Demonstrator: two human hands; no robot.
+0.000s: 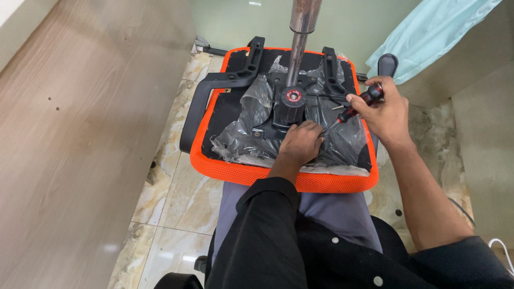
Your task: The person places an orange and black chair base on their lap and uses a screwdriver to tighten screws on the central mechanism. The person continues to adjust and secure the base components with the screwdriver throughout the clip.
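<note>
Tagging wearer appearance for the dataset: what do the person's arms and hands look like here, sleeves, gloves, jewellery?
Both hands are bare: no gloves, and no rings or watch that show. The left arm wears a long black sleeve reaching the wrist, just short of the left hand. The right arm is bare below a dark sleeve at the elbow, down to the right hand.

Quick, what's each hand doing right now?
Left hand: empty, fingers curled, pressing on the plastic wrap over the upturned chair seat.
Right hand: closed around a screwdriver.
</note>
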